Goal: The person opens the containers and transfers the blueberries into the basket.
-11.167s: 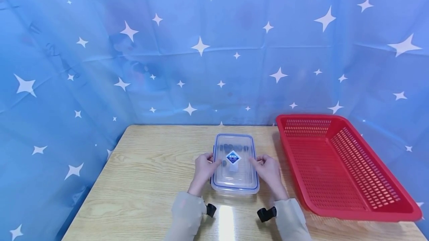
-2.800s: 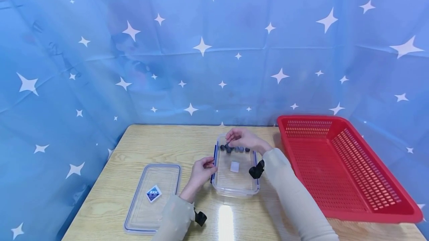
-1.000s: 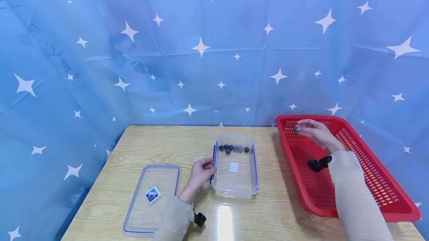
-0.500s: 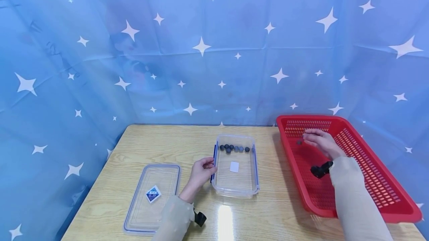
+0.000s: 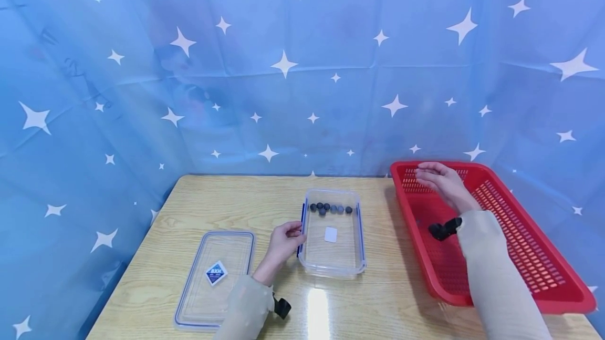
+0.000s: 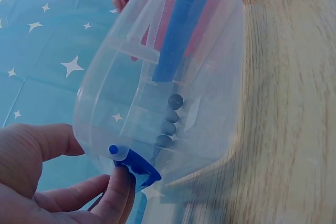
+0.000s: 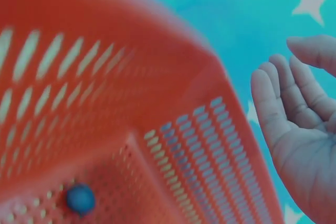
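**One bead in the basket, hand held empty above it**

Here the right hand (image 5: 441, 181) hangs over the far left corner of the red basket (image 5: 543, 292), its fingers loose and nearly straight, holding nothing; the right wrist view shows the bare palm (image 7: 302, 145) with nothing in it. Below and a little toward the person from that hand, one dark blue bead (image 7: 80, 199) lies on the perforated floor of the basket, apart from the fingers. In the head view the bead is only a faint dark spot on the basket floor, near the left wall.

The left hand (image 5: 283, 243) is at the left long side of the clear plastic container (image 5: 331, 269), its fingertips curled against the blue clip (image 6: 137, 165) on that wall; the left wrist view shows a finger (image 6: 118, 192) pressed to the underside of the clip and the thumb beside the wall. Across the container from this hand, toward its far end, a row of dark beads (image 5: 330, 208) lies on the bottom, with a white label (image 5: 330, 234) nearer the middle.

To the outer side of the left hand, the container's lid (image 5: 212, 277) lies flat on the wooden table (image 5: 227, 198), just beside the left forearm.
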`<state>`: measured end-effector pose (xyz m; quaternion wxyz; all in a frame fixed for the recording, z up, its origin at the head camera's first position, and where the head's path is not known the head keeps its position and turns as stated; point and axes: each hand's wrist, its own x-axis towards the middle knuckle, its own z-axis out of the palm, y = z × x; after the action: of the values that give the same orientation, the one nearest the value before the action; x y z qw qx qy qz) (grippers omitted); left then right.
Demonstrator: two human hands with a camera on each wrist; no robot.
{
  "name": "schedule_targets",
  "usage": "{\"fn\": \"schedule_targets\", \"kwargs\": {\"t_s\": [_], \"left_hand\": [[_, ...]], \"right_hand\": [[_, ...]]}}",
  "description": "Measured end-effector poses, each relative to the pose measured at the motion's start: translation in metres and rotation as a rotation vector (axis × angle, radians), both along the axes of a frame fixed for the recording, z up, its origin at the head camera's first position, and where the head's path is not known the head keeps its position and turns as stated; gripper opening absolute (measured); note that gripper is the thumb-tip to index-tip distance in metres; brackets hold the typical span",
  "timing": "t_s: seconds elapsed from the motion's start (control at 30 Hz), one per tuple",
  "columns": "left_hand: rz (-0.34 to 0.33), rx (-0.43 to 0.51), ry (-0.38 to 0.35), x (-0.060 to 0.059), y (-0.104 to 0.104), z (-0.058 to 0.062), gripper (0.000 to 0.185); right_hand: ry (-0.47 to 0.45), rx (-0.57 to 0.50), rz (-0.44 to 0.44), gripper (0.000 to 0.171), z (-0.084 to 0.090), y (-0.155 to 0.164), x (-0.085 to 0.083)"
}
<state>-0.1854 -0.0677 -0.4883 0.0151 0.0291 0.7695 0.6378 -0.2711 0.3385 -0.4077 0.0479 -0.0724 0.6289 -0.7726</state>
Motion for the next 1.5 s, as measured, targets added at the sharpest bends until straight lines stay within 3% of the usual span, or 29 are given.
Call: {"fn": "schedule_targets", "kwargs": {"t_s": [0.3,0.5,0.67,0.83,1.0,1.2,1.5], "left_hand": [[0.009,-0.002,-0.007,0.0,0.001,-0.001,0.037],[0.01,0.005,-0.011,0.0,0.001,-0.002,0.036],[0.003,0.006,0.001,0.001,0.0,-0.001,0.037],[0.008,0.008,-0.013,0.001,0.001,0.0,0.037],[0.009,0.018,-0.008,0.001,0.001,-0.001,0.038],[0.008,0.016,-0.02,0.0,0.001,-0.003,0.038],[0.004,0.013,-0.005,-0.001,0.001,-0.003,0.037]], "right_hand": [[0.025,0.013,0.002,0.017,0.015,-0.026,-0.004],[0.043,0.08,0.006,0.016,0.019,-0.044,-0.006],[0.053,0.204,0.001,0.017,0.024,-0.062,-0.006],[0.059,0.39,-0.015,0.034,0.027,-0.08,-0.007],[0.067,0.432,-0.004,0.037,0.025,-0.098,-0.01],[0.08,0.406,0.03,0.038,0.02,-0.123,-0.015],[0.062,0.222,0.102,0.036,0.002,-0.159,-0.014]]}}
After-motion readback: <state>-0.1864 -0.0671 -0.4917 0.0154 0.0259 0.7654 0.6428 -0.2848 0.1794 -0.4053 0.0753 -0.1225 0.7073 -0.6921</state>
